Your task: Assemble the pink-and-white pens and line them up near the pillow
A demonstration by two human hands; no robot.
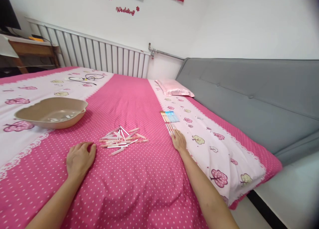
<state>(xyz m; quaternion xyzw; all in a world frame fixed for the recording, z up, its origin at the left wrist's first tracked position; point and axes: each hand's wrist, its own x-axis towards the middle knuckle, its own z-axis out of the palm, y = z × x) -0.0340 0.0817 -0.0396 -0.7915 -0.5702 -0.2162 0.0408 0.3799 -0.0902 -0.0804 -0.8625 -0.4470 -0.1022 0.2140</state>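
My right hand [179,141] lies at the near end of a short row of pink-and-white pens [170,127], its fingers closed together on their near ends. Just beyond them, side by side, is a neat row of orange and blue pens [169,116]. A loose pile of pink and white pens [122,140] lies crisscrossed on the bed between my hands. To the left of that pile my left hand [80,157] rests on the sheet, holding nothing visible. Its fingers are loosely bent, with a gap beside the thumb.
A beige plastic basin [78,117] with small pale pieces inside stands on the pink bedsheet [129,93] at left. Behind it lies a black cable [93,77]. A pink pillow [174,87] sits near the grey headboard [249,86]. A white radiator [99,51] lines the wall.
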